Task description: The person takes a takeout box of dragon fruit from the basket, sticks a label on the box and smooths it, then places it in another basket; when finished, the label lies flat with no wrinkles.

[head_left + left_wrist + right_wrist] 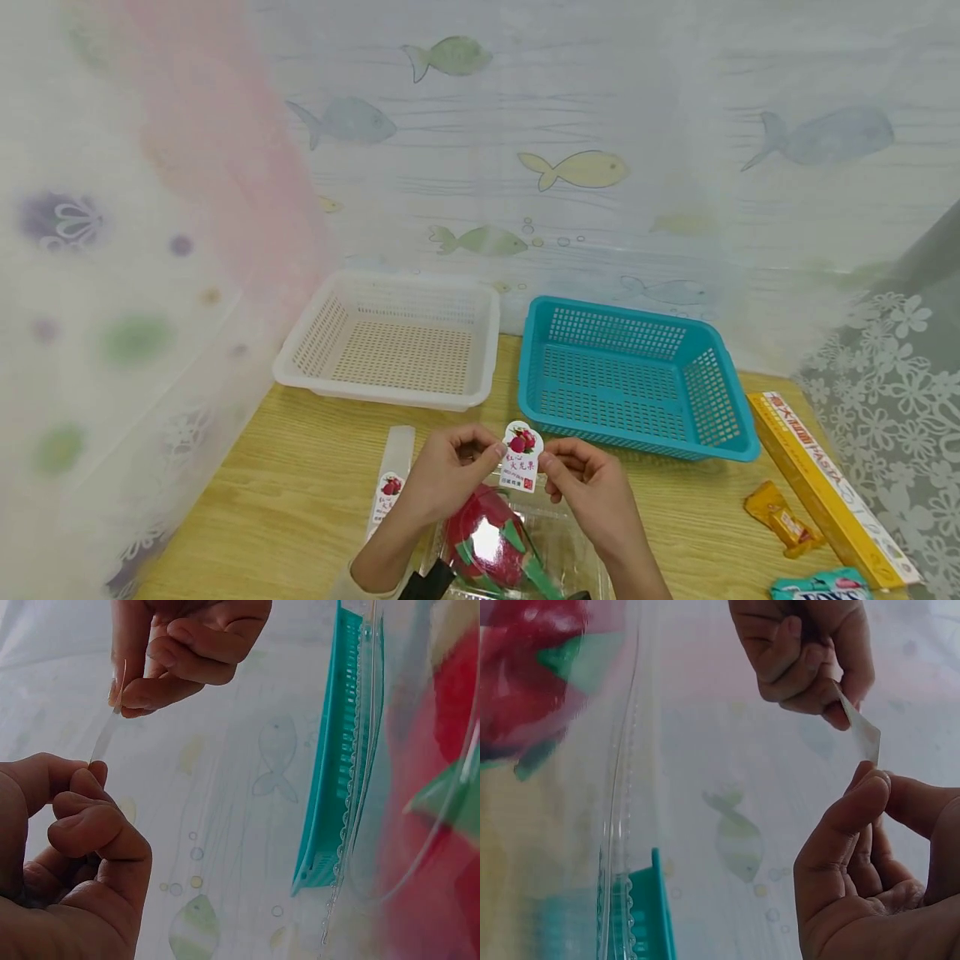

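Here, a label strip point(391, 483) lies on the worktop point(247, 500); my left hand point(447, 477) pinches one edge of a sticker point(519, 477), raised above a clear box point(576, 554) holding dragon fruit point(486, 533); the sticker looks light, thin, bendy, perhaps tacky behind, so edges suit gripping; my right hand point(597, 498) pinches the opposite edge.

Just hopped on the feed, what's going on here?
A person's left hand and right hand pinch opposite edges of a small white label. It's held up, not on the clear plastic box containing a red-and-green fruit. A strip with another such label lies to the left.
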Tool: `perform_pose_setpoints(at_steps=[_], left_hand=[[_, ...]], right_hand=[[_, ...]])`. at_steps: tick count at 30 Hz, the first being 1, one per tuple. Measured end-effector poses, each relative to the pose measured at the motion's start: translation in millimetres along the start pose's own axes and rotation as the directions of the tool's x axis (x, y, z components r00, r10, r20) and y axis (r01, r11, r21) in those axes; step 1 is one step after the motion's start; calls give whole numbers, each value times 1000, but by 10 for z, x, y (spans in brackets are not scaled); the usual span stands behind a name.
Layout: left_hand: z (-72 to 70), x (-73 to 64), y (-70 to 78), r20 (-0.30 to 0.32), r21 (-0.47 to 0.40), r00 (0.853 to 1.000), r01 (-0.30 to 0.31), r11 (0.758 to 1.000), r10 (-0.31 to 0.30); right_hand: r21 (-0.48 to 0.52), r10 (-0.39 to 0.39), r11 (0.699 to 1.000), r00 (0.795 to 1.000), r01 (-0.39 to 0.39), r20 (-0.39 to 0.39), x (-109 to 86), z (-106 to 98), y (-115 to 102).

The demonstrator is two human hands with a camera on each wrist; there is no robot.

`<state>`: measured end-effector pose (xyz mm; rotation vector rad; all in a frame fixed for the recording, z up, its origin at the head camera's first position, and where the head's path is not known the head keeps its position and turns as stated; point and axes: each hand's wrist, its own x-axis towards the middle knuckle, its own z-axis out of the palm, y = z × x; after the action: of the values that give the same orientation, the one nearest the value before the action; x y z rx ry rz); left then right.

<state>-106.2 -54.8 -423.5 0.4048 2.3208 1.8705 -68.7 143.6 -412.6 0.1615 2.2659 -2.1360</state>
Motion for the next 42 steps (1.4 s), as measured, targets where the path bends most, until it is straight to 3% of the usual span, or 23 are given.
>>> perform_pose_setpoints(at_steps=[8, 15, 21, 27, 42], left_hand=[[-13, -56, -21, 34, -10, 999, 7, 1000, -7], [-16, -130, -11, 89, -8, 995, 48, 999, -47], [-23, -188, 27, 93, 27, 993, 69, 997, -71], [-21, -241, 58, 142, -19, 983, 120, 993, -116], [4, -323, 9, 165, 9, 980, 112, 994, -112]], right_hand=[[-43, 1, 999, 1000, 0, 16, -28, 22, 10], [-66, 37, 997, 998, -34, 43, -74, 6, 29], [-90, 41, 995, 995, -33, 92, -118, -20, 27], [-124, 108, 988, 990, -96, 92, -167, -26, 4], [-163, 141, 979, 984, -122, 108, -249, -29, 30]])
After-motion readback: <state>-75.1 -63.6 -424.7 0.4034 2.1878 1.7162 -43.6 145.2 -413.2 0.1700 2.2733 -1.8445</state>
